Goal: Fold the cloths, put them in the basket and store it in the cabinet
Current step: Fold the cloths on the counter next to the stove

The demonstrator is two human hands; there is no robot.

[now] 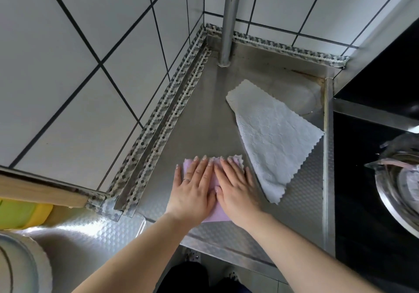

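A folded pink cloth (215,216) lies on the steel counter (199,120) near its front edge. My left hand (192,188) and my right hand (235,188) both press flat on it side by side, fingers straight, covering most of it. Its scalloped far edge shows beyond my fingertips. To the right lies a white cloth (272,138), spread out at an angle and apart from my hands. No basket or cabinet is in view.
Tiled walls meet in the far corner, where a metal pole (229,20) stands on the counter. A black stove (371,179) sits to the right, with a steel pot and glass lid (399,179) on it. At the lower left are a yellow-green object (20,213) and a wooden ledge (40,190).
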